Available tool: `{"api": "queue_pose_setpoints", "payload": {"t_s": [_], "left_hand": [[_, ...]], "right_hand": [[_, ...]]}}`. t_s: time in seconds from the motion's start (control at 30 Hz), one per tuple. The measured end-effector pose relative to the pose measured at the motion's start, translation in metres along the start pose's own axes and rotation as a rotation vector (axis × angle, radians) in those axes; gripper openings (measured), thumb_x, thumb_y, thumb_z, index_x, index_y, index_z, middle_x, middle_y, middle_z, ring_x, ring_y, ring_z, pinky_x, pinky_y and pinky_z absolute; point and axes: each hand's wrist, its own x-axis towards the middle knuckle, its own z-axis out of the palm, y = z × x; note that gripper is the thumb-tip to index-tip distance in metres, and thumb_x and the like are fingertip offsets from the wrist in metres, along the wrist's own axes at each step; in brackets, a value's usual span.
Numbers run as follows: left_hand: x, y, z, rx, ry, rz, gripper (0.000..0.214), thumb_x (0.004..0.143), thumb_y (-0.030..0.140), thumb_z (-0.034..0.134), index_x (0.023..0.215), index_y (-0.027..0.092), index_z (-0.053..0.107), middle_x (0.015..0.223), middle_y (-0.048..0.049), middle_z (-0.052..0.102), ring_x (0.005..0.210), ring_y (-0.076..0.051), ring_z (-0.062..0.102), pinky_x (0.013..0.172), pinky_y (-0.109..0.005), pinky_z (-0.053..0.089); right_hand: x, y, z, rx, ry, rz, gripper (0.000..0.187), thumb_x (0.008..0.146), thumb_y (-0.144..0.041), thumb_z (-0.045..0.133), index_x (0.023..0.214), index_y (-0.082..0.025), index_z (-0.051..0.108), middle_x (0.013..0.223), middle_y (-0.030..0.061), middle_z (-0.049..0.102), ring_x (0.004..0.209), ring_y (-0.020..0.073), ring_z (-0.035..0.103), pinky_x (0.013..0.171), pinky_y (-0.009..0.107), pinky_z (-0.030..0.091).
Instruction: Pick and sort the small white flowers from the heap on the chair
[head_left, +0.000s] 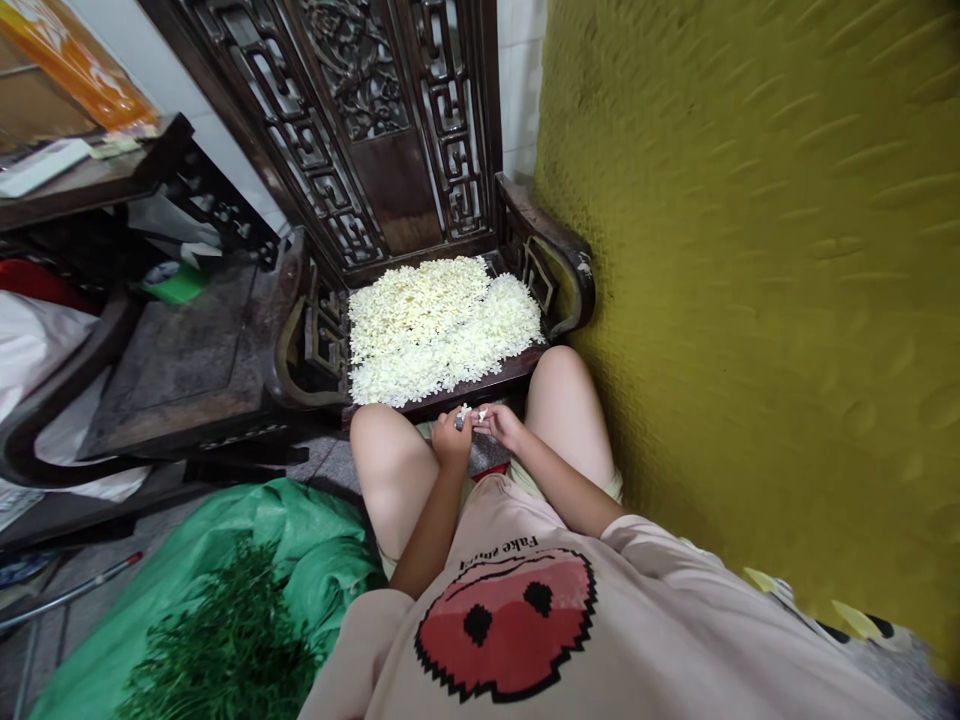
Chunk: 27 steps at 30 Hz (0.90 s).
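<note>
My left hand [452, 436] and my right hand [501, 424] meet between my knees, just in front of a carved dark wooden chair [555, 260]. The fingers of both hands pinch small white flowers [471, 412]; a small grey object also shows at the left fingertips, too small to identify. The chair's seat is covered by a wide heap of the same white flowers [439, 325], a short way beyond my hands.
A green sheet [300, 540] with a pile of green stems [225, 650] lies on the floor at my left. A second dark chair [187, 350] and a cluttered table [67, 175] stand further left. A yellow textured wall [750, 280] rises close on the right.
</note>
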Motion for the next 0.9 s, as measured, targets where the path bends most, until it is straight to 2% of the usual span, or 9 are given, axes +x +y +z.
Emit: {"api": "queue_pose_setpoints", "payload": {"t_s": [0.1,0.4,0.67,0.8,0.9], "left_hand": [[0.0004,-0.0023,0.0018,-0.055,-0.02,-0.017,0.036,0.083,0.039,0.048,0.108,0.019,0.064,0.091,-0.0083,0.06,0.087,-0.019,0.056,0.074,-0.026,0.037],[0.0019,-0.0082,0.0092,-0.039,0.0,0.101,0.037,0.086,0.039,0.042,0.111,0.021,0.064,0.083,-0.0067,0.058,0.079,-0.017,0.054,0.071,-0.025,0.036],[0.0009,-0.0065,0.0058,-0.021,-0.014,0.104,0.034,0.086,0.038,0.042,0.104,0.021,0.066,0.081,-0.0062,0.057,0.079,-0.017,0.053,0.072,-0.025,0.035],[0.0002,-0.0055,0.0049,-0.077,-0.012,0.044,0.032,0.085,0.039,0.044,0.089,0.019,0.069,0.079,-0.0057,0.057,0.076,-0.016,0.053,0.07,-0.025,0.036],[0.0075,-0.0069,0.0023,-0.198,0.022,-0.05,0.033,0.082,0.042,0.046,0.077,0.018,0.067,0.077,-0.0053,0.059,0.073,-0.016,0.054,0.069,-0.025,0.038]], "right_hand": [[0.001,0.0003,-0.0011,0.015,0.026,0.014,0.012,0.054,-0.011,0.044,0.062,-0.019,0.045,0.069,0.0029,0.064,0.064,0.0142,0.059,0.065,0.026,0.045],[0.0057,0.0016,-0.0061,0.069,0.056,0.04,0.011,0.055,-0.012,0.045,0.063,-0.019,0.045,0.072,0.0029,0.065,0.065,0.0138,0.061,0.065,0.025,0.045],[0.0027,0.0,-0.0042,0.01,0.077,0.005,0.012,0.054,-0.012,0.045,0.064,-0.019,0.045,0.074,0.0031,0.066,0.066,0.0137,0.062,0.062,0.024,0.045],[0.0016,-0.0001,-0.0038,-0.006,0.101,0.002,0.011,0.054,-0.013,0.045,0.063,-0.019,0.045,0.076,0.0027,0.066,0.065,0.0134,0.061,0.059,0.023,0.044],[0.0027,0.0015,-0.0059,-0.04,0.178,0.009,0.007,0.057,-0.015,0.045,0.062,-0.019,0.044,0.074,0.0029,0.066,0.062,0.0125,0.059,0.057,0.022,0.042]]}}
